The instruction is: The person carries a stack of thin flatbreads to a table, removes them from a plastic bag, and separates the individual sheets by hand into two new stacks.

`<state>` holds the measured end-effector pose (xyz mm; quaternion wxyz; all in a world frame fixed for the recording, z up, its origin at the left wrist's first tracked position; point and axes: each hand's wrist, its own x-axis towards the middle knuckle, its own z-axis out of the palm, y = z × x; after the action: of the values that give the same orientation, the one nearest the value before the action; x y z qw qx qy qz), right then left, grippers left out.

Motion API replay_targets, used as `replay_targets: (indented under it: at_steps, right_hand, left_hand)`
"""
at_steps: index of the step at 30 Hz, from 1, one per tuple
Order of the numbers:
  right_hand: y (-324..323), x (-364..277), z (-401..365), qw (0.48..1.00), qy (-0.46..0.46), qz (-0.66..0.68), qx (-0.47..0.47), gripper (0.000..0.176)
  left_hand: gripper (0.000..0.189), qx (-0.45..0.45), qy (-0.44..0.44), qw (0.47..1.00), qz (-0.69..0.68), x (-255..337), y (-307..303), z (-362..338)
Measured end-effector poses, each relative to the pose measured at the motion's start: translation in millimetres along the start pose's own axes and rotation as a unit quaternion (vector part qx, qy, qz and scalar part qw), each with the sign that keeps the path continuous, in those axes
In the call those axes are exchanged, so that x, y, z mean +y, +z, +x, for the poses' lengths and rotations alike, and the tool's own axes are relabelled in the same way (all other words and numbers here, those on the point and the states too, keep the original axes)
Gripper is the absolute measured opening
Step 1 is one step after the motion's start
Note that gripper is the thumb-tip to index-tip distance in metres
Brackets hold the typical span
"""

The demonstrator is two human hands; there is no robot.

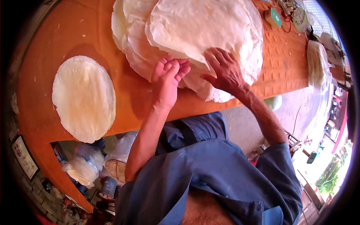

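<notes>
Item: stack of pale, thin, rounded sheets (pixel 131 28), overlapping unevenly, laid on an orange-brown table (pixel 37 93), just beyond both hands as I see it from here. Uppermost sheet (pixel 202 26): near edge wavy, running between the two hands. Right hand (pixel 224 71): palm down, unclenched, fingers reaching over that edge, thumb out to the side; how firmly it presses, I cannot tell. Left hand (pixel 167 77): palm turned up, fingers loosely curled and slack, before the stack's near side. Separate: one smaller oval sheet (pixel 84 99), flat, well apart, left of the left hand, its lower end at the table's near edge
</notes>
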<state>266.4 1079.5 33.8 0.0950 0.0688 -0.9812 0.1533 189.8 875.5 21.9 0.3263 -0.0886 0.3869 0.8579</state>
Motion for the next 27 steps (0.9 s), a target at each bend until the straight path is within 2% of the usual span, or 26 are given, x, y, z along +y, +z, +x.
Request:
replay_targets:
  at_steps: [4, 5, 6, 8, 9, 12, 14, 16, 17, 19, 21, 22, 23, 24, 25, 27]
  right_hand:
    - [-4.6, -8.7, 9.0, 0.999, -0.012, 0.004, -0.047, 0.051]
    - [2.6, -5.4, 8.6, 0.999, -0.032, 0.0, 0.022, 0.038]
    - [1.7, -2.4, 9.7, 1.0, -0.021, 0.007, 0.014, 0.033]
    - [-4.6, 6.1, 11.7, 1.0, 0.005, 0.024, -0.005, 0.021]
    - [-11.3, 10.1, 18.3, 1.0, -0.015, 0.014, 0.021, 0.014]
    - [-22.8, 35.0, 26.7, 0.999, -0.005, 0.009, 0.038, 0.012]
    - [-63.8, 51.4, 51.2, 0.985, 0.104, -0.123, -0.061, 0.012]
    - [-127.5, 59.0, 73.4, 0.979, 0.168, -0.1, 0.061, 0.014]
    - [-140.4, 54.4, 75.8, 0.981, 0.131, -0.125, 0.071, 0.013]
    - [-162.9, 21.7, 73.6, 0.979, 0.051, -0.173, 0.095, 0.013]
    - [-138.2, 0.6, 73.9, 0.99, 0.018, -0.11, 0.087, 0.019]
    - [-125.8, -10.0, 74.0, 0.994, 0.003, -0.079, 0.082, 0.023]
    - [-89.0, -1.8, 71.3, 0.995, -0.024, -0.065, 0.07, 0.011]
    - [-47.7, 11.5, 63.5, 0.998, -0.015, -0.054, 0.01, 0.005]
    - [-10.8, 21.7, 54.8, 0.998, 0.008, -0.017, -0.053, 0.006]
    - [-3.0, 21.6, 50.7, 0.997, 0.018, -0.007, -0.075, 0.007]
  left_hand:
    - [0.023, -0.023, 0.008, 0.999, -0.039, 4.9, 17.6, 9.0]
    - [0.022, -0.028, 0.015, 0.999, -0.039, 7.2, 22.0, 10.9]
    - [0.021, -0.031, 0.02, 0.999, -0.039, 8.1, 22.8, 11.1]
    - [0.019, -0.018, 0.011, 1.0, -0.013, 8.1, 15.2, 13.1]
    - [0.018, -0.012, 0.003, 1.0, 0.001, 6.4, 10.6, 12.6]
    - [0.015, 0.068, -0.07, 0.992, 0.077, 0.3, -7.5, 8.4]
    - [0.022, 0.081, -0.064, 0.989, 0.105, -3.8, -16.2, 5.4]
    - [0.028, 0.09, -0.076, 0.984, 0.131, -7.1, -23.8, 2.0]
    - [0.034, 0.102, -0.082, 0.981, 0.146, -2.4, -20.8, 0.1]
    - [0.034, 0.136, -0.059, 0.97, 0.192, 9.6, -13.0, -10.1]
    - [0.033, 0.162, -0.041, 0.954, 0.249, 14.7, -17.6, -12.3]
    - [0.033, 0.161, -0.039, 0.961, 0.22, 15.4, -23.8, -11.4]
    - [0.032, 0.161, -0.041, 0.967, 0.192, 15.9, -30.7, -10.8]
    - [0.031, 0.159, -0.04, 0.973, 0.163, 16.4, -34.8, -8.5]
    - [0.025, 0.158, -0.041, 0.976, 0.143, 17.3, -35.4, -5.1]
    - [0.022, 0.163, -0.045, 0.979, 0.116, 18.1, -37.3, -4.5]
